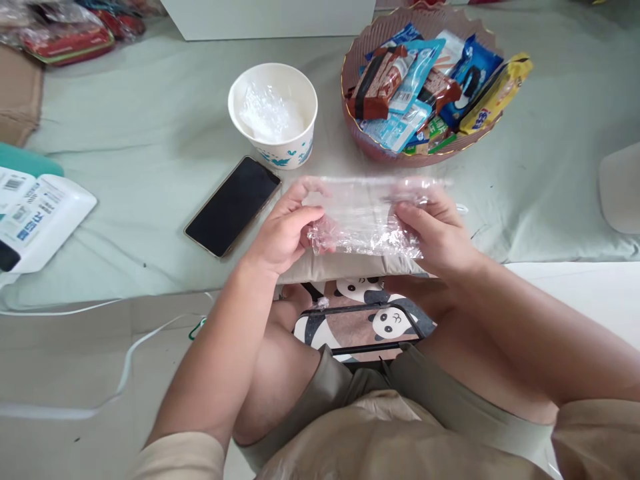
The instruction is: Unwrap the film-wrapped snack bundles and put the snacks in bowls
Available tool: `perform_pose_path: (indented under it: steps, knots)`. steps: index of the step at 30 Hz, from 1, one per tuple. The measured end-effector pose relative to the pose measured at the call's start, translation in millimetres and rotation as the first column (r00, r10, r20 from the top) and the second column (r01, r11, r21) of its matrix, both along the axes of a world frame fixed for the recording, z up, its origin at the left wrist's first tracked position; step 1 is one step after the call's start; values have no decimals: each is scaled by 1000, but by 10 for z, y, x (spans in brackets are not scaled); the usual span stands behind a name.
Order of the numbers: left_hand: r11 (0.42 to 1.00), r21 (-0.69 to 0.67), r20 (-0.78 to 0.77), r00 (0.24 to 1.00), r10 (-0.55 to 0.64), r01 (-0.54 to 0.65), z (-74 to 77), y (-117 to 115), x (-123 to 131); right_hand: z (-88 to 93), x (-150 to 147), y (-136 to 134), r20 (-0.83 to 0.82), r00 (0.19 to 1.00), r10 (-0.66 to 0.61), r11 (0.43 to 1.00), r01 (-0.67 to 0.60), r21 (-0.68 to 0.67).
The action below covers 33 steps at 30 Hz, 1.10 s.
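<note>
Fingers [311, 214] of left hand [284, 230], right hand [443, 230] gripping clear plastic film [364, 217] at opposite sides, film spread between.

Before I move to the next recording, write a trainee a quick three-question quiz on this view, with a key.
1. What do the left hand and the right hand hold between them?
2. Which hand is nearer the phone?
a) left
b) right
3. True or false: the white tub is lying on its side.

Key:
1. A piece of crinkled clear plastic film, gripped at both ends.
2. a
3. False; it stands upright, with crumpled clear plastic inside.
</note>
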<state>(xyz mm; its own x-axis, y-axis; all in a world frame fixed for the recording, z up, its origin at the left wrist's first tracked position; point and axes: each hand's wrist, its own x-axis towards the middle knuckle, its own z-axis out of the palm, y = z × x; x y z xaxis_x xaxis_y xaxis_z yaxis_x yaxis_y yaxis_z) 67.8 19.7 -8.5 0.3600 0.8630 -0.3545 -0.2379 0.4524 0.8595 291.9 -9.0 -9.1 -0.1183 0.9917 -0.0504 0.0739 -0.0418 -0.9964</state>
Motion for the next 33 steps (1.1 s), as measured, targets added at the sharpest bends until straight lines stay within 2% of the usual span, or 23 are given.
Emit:
perform_pose_path:
  steps: [4, 8, 9, 11, 13, 14, 15, 17, 18, 20, 22, 23, 24, 25, 26, 28, 29, 31, 33]
  knots:
    - [999, -37, 28, 999, 38, -37, 46, 42, 2, 10, 70, -6, 66, 994, 84, 992, -90, 86]
    - [998, 25, -32, 998, 58, -57, -33, 53, -29, 8, 131, 10, 149, 961, 234, 955, -256, 151]
    - [996, 70, -80, 995, 55, -49, -69, 48, -38, -2, 135, 18, 174, 961, 216, 956, -245, 165]
    - [981, 191, -171, 983, 62, -29, -149, 36, -55, -26, 133, 35, 172, 978, 114, 977, -142, 162]
    - [952, 306, -217, 974, 56, 14, -226, 29, -67, -32, 124, 50, 76, 997, 24, 994, -32, 103]
    - [935, 352, -229, 973, 36, 48, -260, 30, -71, -23, 117, 54, 27, 999, 18, 999, -19, 50]
    - [917, 391, -240, 971, 11, 86, -292, 33, -73, -5, 110, 55, 8, 999, 46, 999, -46, -13]
    - [877, 459, -273, 962, -11, 140, -343, 44, -68, 51, 90, 49, 68, 978, 197, 970, -185, -158]
    - [852, 504, -292, 956, 13, 142, -362, 50, -62, 82, 78, 43, 113, 951, 288, 938, -256, -232]
    - [776, 622, -338, 930, 146, 104, -377, 54, -41, 132, 47, 27, 176, 899, 402, 887, -335, -316]
    - [657, 747, -386, 871, 302, 103, -353, 37, -14, 154, 16, 13, 198, 901, 385, 906, -327, -270]
    - [609, 783, -405, 848, 342, 129, -326, 20, 0, 153, 1, 10, 205, 916, 345, 929, -301, -217]
    - [588, 792, -421, 843, 334, 163, -293, -4, 14, 148, -12, 8, 213, 927, 310, 946, -279, -164]
    - [600, 776, -433, 856, 281, 196, -258, -30, 28, 140, -25, 9, 212, 936, 280, 959, -261, -114]
    - [640, 737, -434, 879, 199, 219, -224, -57, 42, 130, -38, 11, 199, 943, 266, 964, -257, -72]
    - [751, 617, -397, 917, 40, 234, -173, -100, 66, 111, -68, 19, 149, 946, 287, 957, -289, -5]
    - [797, 562, -372, 928, 4, 221, -157, -111, 74, 102, -86, 23, 138, 942, 306, 950, -312, 18]
    - [859, 489, -334, 942, 24, 152, -139, -110, 80, 82, -129, 29, 195, 941, 278, 955, -293, 51]
    - [887, 453, -294, 954, 57, 87, -123, -86, 71, 57, -178, 33, 335, 939, 84, 981, -137, 140]
